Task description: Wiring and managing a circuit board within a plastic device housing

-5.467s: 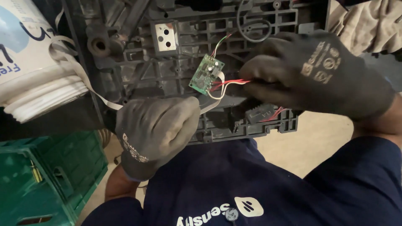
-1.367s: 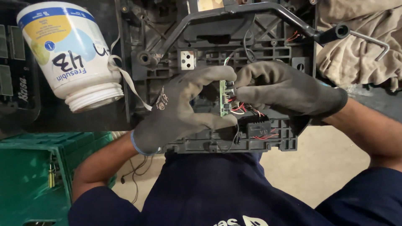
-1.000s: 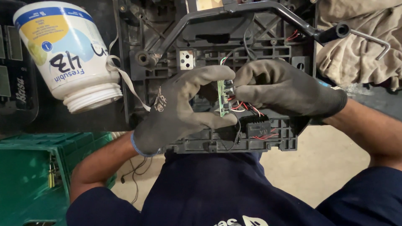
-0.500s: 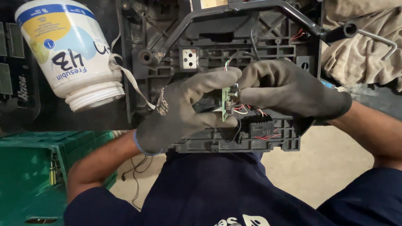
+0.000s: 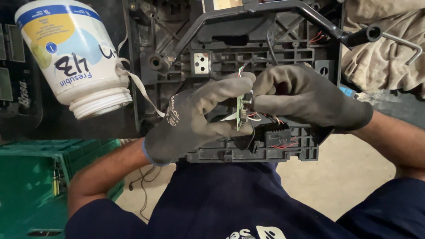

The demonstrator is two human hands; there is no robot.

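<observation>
A dark grey plastic chassis [image 5: 283,48] with ribs, posts and wiring lies in front of me. My left hand [image 5: 190,121], in a grey glove, pinches a small green circuit board [image 5: 240,113] edge-on between thumb and fingers. My right hand [image 5: 305,97], also gloved, grips the same board from the right, where red and white wires [image 5: 276,120] run from it into the chassis. A flat pale ribbon cable [image 5: 137,86] trails from the board's area to the left.
A white plastic jar [image 5: 73,53] with a blue and yellow label lies on its side at upper left. A green crate [image 5: 31,186] stands at lower left. Beige cloth [image 5: 385,48] and a bent metal rod [image 5: 405,44] lie at upper right.
Earlier the board lay flat with its face showing; it is turned edge-on between both hands. The view has shifted, and the hands moved slightly right and down over the last second.
</observation>
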